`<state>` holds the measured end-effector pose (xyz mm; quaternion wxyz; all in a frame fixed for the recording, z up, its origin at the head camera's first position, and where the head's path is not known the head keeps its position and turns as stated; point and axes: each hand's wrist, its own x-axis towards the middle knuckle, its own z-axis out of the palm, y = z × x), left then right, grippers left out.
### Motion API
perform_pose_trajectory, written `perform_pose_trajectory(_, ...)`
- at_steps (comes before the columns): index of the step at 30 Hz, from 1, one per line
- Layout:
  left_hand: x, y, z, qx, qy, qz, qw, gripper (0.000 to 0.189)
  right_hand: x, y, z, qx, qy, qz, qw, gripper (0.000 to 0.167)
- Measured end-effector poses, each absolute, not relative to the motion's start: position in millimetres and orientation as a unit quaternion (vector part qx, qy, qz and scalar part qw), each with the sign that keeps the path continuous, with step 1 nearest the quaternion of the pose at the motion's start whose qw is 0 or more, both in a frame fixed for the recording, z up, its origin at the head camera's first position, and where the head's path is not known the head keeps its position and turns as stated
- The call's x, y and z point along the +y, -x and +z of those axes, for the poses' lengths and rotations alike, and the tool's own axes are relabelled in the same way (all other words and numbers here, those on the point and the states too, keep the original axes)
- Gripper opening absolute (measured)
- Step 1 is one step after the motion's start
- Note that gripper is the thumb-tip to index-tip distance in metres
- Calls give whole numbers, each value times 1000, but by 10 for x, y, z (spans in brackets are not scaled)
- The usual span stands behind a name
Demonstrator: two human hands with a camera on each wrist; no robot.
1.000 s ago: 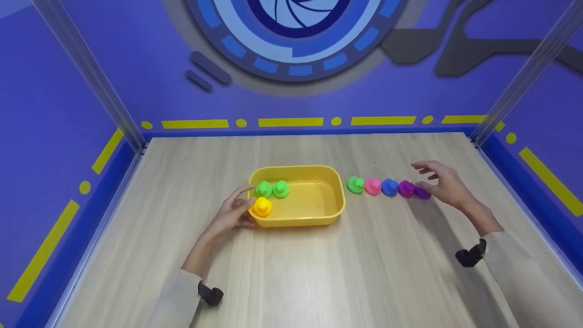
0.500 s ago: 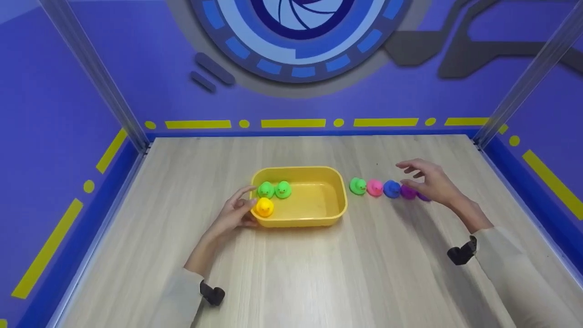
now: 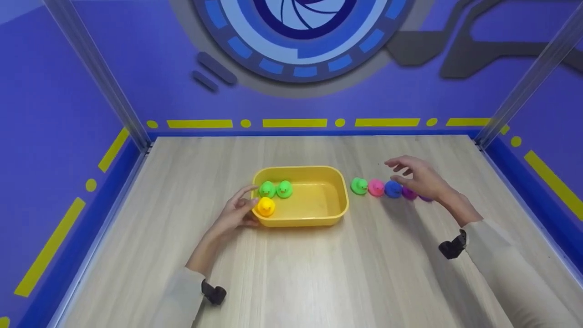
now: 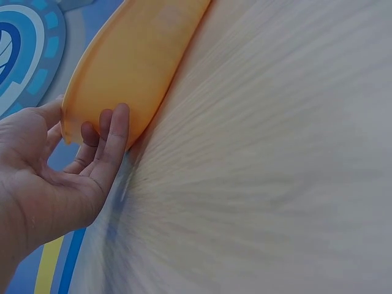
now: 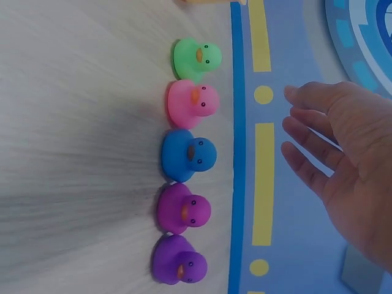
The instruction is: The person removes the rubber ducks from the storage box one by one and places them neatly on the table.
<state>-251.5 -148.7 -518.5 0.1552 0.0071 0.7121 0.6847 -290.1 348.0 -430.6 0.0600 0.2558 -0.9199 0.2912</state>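
Passing leftward, with right hand (image 3: 420,178) empty and fingers parted, above a close-set row on the tabletop (image 3: 291,278): from the bin side outward, single green duck (image 5: 196,59), pink duck (image 5: 184,103), blue duck (image 5: 179,154), magenta duck (image 5: 176,208), purple duck (image 5: 171,260), all upright. Suggesting, by so empty a passage, a row left whole for now. Compared with the earliest head view: thumb then at the purple end, now over the blue duck, apart from it in the right wrist view. Gripping, as before, the left end of the yellow bin (image 3: 309,221) with left hand (image 3: 235,211), fingers against the outer wall. Lying inside, at that same end: paired green ducks (image 3: 284,189), with yellow duck (image 3: 266,207) in front. Rising behind: blue-violet back panel (image 3: 455,100).
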Motion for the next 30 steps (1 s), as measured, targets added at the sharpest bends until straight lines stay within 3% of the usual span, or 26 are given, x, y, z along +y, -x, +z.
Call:
perform_pose_trajectory(13,-1494,2500,-5179,715,-19,682,154,51,3197,3043,-4152,-923,-271,273,18,37)
perform_pose_trajectory(30,-1488,2515,-5212,720,-19,677,151,51,2752,2965,-4155,-914,-281,290,-51,39)
